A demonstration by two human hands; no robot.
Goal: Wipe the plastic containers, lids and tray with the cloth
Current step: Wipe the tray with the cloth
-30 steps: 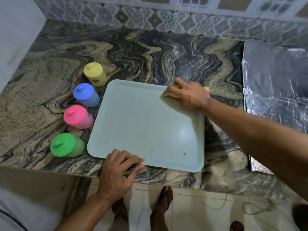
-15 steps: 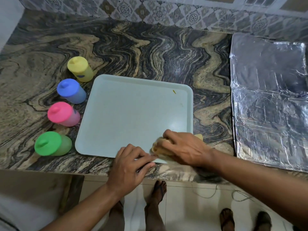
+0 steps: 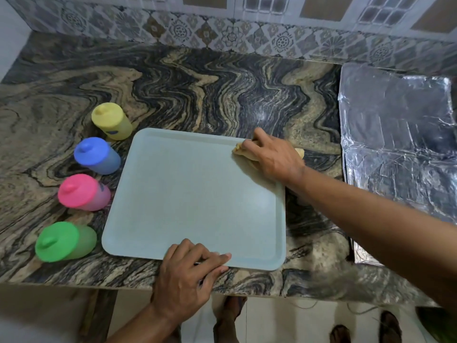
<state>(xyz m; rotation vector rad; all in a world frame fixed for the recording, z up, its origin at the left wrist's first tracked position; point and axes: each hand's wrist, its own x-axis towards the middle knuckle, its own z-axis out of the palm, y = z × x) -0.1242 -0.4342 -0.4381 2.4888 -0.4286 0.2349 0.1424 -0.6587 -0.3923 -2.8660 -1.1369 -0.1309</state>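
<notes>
Yellowish cloth lies bunched under the right hand on the tray's far corner; left hand, fingers curled, pins the near rim. Overlapping strokes should serve best.

Place: I see a home kitchen.
Tabletop: swirled granite.
Wall: patterned tiles.
Right side: foil-covered surface.
</notes>
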